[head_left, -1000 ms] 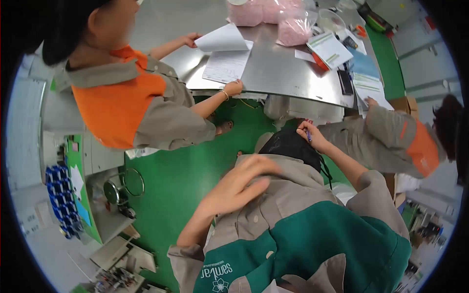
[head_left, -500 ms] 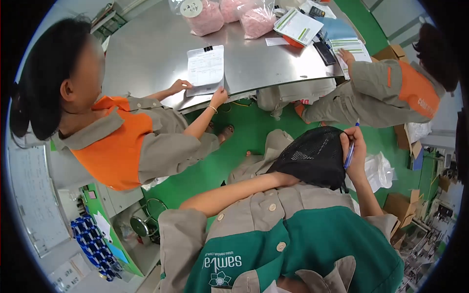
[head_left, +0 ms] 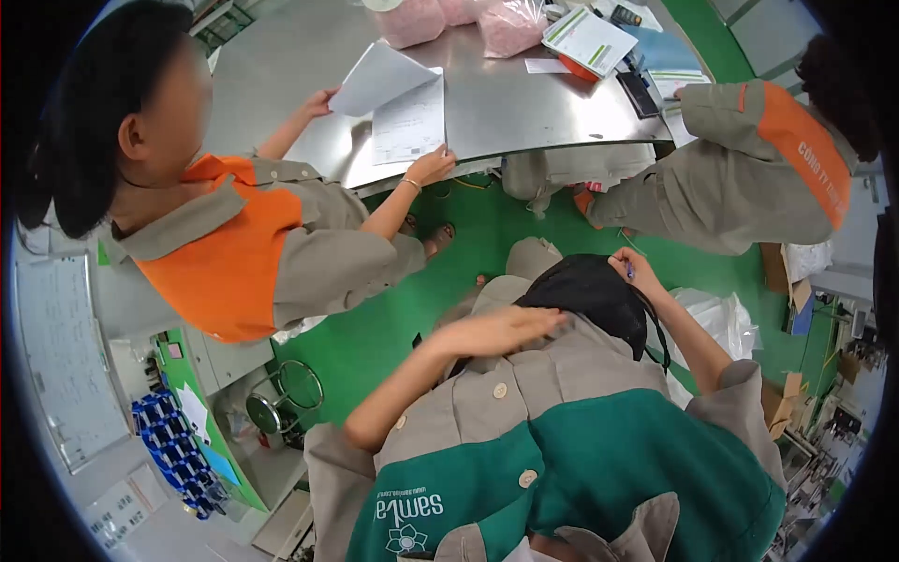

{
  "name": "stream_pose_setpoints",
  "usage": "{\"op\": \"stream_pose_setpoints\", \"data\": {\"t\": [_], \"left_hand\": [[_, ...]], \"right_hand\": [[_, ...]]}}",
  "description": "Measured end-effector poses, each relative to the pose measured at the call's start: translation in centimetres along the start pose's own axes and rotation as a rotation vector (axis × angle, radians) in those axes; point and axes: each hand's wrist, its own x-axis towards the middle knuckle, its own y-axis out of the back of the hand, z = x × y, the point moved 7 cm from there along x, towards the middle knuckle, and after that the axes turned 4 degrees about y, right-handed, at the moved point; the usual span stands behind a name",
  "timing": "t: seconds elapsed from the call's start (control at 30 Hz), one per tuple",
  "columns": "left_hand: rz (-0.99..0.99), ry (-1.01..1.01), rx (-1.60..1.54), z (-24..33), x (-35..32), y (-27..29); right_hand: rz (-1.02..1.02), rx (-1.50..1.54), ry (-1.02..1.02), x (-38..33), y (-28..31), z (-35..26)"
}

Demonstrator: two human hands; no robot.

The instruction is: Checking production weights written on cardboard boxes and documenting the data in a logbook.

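Observation:
A black bag (head_left: 599, 298) with a thin cord on its right side rests on my lap. My right hand (head_left: 639, 270) is at its upper right edge, fingers curled around a blue pen (head_left: 630, 269) of which only a small part shows. Just left of the bag, in front of my shirt, my left hand (head_left: 510, 328) is stretched out with nothing visible in it. Its fingertips are slightly blurred and come close to the bag's near side; whether they touch it I cannot tell.
A person at the left lifts the top page of some papers (head_left: 412, 122) at a metal table (head_left: 506, 117). Bags of pink material (head_left: 510, 26) and a phone (head_left: 639, 96) lie there. Another person bends over papers at the right. A round stool (head_left: 267, 410) stands at the left.
My left hand has come out from behind the bag and lies stretched in front of my shirt. My right hand has shifted left and the pen is mostly hidden. The left person has lifted a page.

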Motion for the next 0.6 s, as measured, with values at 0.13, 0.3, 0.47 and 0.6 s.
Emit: {"op": "stream_pose_setpoints", "data": {"t": [0.13, 0.3, 0.47, 0.6], "left_hand": [[0.473, 0.100, -0.237, -4.9, -0.3, 7.1], [0.316, 0.260, -0.115, -15.3, 5.0, 4.6], [0.177, 0.070, -0.019, -12.6, 7.9, 3.7], [0.151, 0.001, -0.144, -11.5, 9.6, 2.7]], "right_hand": [[-0.326, 0.431, -0.397, 0.3, -3.7, 2.9], [-0.413, 0.665, -0.389, -1.3, -5.6, 0.6], [-0.258, 0.098, -0.073, 0.5, -2.3, -2.8], [-0.110, -0.230, 0.171, -1.0, 1.3, -9.3]]}}
